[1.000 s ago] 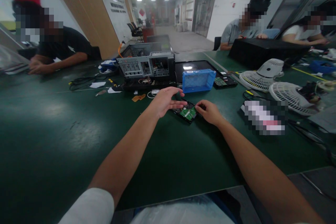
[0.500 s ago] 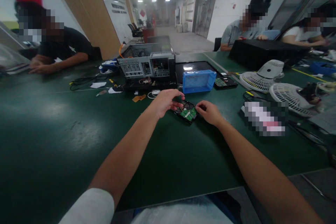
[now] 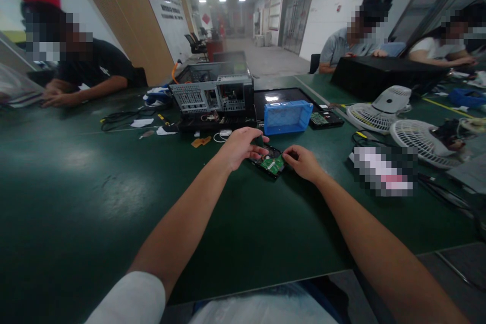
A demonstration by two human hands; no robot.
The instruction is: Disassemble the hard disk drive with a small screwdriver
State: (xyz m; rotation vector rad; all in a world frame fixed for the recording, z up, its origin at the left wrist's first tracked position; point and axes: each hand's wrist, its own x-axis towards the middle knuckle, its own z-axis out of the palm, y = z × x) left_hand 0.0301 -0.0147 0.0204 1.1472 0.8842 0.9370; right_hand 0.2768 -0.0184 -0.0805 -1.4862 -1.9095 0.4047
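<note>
A hard drive (image 3: 274, 164) with a green circuit board lies at a slant on the table in front of me. Above its far left part hovers my left hand (image 3: 245, 148), the fingers curved and apart, partly covering the drive. I see nothing clearly held in it. My right hand (image 3: 301, 161) is at the drive's right edge, thumb and forefinger pinched together. What lies between those fingertips is too small to make out.
Behind the drive stand a blue plastic bin (image 3: 288, 117) and an opened computer case (image 3: 212, 93). A second drive (image 3: 325, 119) lies right of the bin. White fan parts (image 3: 374, 111) and cables are further right; paper scraps (image 3: 142, 123) lie left. Several people sit around the table.
My left hand has shifted very slightly to the right over the drive. My right hand and the drive look unmoved.
</note>
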